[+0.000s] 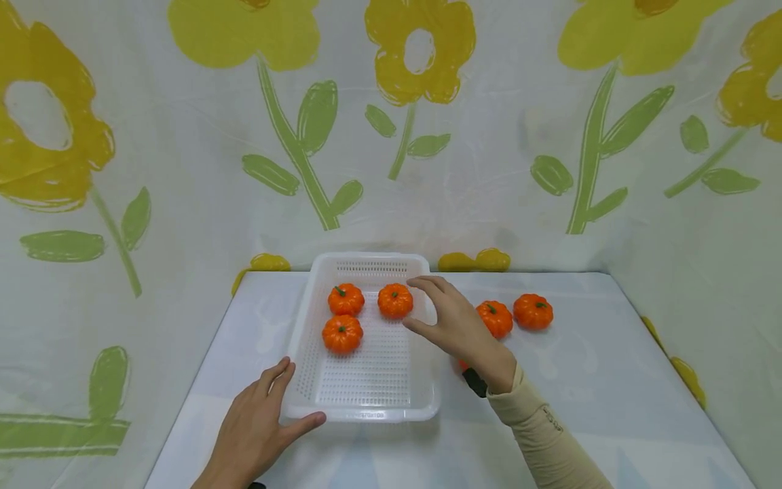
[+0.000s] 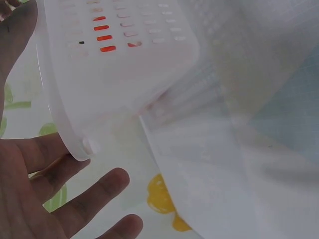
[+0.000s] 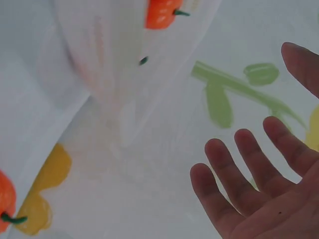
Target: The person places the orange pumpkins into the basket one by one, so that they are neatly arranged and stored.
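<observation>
A white perforated basket (image 1: 366, 413) holds three orange pumpkins: two at its left side (image 1: 345, 299), (image 1: 342, 334) and one toward the back right (image 1: 395, 301). Thumb and fingers apart, the right hand (image 1: 461, 326) hovers over the basket's right side, beside that last pumpkin, holding nothing. At the basket's front left corner is the left hand (image 1: 253, 421), fingers extended. The left wrist view shows this hand's (image 2: 30, 199) fingers at the basket's rim (image 2: 79, 149). In the right wrist view the right hand (image 3: 269, 189) has its fingers spread; a pumpkin (image 3: 159, 14) shows inside the basket.
Right of the basket, two pumpkins (image 1: 495, 319), (image 1: 533, 312) lie on the white table (image 1: 599, 380). Another orange piece (image 1: 463, 365) is mostly hidden by the right wrist, which wears a black band. A flower-printed cloth (image 1: 476, 183) hangs behind and at both sides.
</observation>
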The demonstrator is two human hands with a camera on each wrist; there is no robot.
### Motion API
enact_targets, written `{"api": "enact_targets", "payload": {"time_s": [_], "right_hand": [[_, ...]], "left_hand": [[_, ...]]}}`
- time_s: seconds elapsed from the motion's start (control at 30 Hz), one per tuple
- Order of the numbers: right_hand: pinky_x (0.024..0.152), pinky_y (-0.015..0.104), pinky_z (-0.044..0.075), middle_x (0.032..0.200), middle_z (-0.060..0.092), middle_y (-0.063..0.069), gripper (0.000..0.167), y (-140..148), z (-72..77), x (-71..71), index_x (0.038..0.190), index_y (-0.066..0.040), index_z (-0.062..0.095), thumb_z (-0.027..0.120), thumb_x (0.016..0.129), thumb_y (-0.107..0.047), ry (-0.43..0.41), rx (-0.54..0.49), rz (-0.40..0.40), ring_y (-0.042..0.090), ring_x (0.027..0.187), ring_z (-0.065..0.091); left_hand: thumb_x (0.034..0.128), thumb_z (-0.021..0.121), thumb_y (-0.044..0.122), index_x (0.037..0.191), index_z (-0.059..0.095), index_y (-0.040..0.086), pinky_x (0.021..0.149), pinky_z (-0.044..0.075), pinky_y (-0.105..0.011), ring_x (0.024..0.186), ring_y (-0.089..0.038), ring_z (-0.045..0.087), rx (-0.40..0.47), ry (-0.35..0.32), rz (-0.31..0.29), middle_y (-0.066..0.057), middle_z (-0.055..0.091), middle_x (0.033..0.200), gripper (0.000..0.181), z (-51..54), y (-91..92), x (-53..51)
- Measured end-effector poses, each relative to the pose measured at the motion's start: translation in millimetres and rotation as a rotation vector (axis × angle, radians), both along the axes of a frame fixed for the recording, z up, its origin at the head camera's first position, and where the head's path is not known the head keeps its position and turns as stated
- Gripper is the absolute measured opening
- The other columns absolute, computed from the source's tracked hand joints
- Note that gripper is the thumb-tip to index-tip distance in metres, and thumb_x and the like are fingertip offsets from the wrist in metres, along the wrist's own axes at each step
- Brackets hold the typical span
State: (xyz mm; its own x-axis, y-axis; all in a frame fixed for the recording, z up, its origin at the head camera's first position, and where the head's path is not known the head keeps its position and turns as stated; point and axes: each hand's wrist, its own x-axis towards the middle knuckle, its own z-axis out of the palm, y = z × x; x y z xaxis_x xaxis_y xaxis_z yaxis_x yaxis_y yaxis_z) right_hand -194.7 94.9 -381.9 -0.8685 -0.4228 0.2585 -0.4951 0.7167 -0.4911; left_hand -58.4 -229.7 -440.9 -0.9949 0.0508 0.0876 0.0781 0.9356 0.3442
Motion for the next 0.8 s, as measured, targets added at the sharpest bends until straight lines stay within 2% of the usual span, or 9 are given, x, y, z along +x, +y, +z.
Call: {"api": "enact_targets", "payload": {"time_s": [0.2, 0.43, 0.6, 0.8], "right_hand": [[0.104, 0.051, 0.050, 0.147, 0.050, 0.004, 0.068, 29.0, -8.9, 5.5, 0.144, -0.018, 0.054, 0.081, 0.087, -0.042, -0.024, 0.020, -0.077, 0.028, 0.131, 0.053], [0.103, 0.050, 0.050, 0.142, 0.053, 0.001, 0.064, 51.8, -22.6, 8.2, 0.142, -0.018, 0.056, 0.081, 0.087, -0.039, -0.068, 0.023, -0.082, 0.025, 0.128, 0.054], [0.105, 0.052, 0.048, 0.141, 0.054, 0.005, 0.064, 68.1, -31.7, 10.6, 0.141, -0.015, 0.057, 0.082, 0.087, -0.036, -0.125, 0.027, -0.116, 0.028, 0.129, 0.053], [0.101, 0.053, 0.051, 0.140, 0.056, 0.008, 0.067, 88.3, -43.7, 16.4, 0.142, -0.012, 0.056, 0.083, 0.085, -0.035, -0.145, 0.051, -0.126, 0.030, 0.123, 0.057]], "left_hand": [[0.0755, 0.059, 0.086, 0.147, 0.050, 0.001, 0.102, 0.043, -0.064, 0.125, -0.045, 0.053, 0.001, 0.004, -0.005, -0.015, 0.046, 0.152, 0.112, 1.6, -0.6, 0.1], [0.0751, 0.058, 0.086, 0.147, 0.049, 0.000, 0.103, 0.043, -0.064, 0.126, -0.044, 0.052, 0.002, 0.005, -0.004, -0.015, 0.046, 0.153, 0.112, 1.6, -2.8, 0.0], [0.0741, 0.055, 0.089, 0.148, 0.049, 0.001, 0.104, 0.042, -0.064, 0.126, -0.044, 0.051, 0.001, -0.015, 0.004, -0.015, 0.045, 0.153, 0.115, 0.7, -1.1, -0.8], [0.0752, 0.061, 0.084, 0.147, 0.050, 0.001, 0.102, 0.043, -0.063, 0.124, -0.045, 0.053, 0.013, 0.009, -0.004, -0.014, 0.047, 0.152, 0.110, -0.5, -0.6, 0.2]]}}
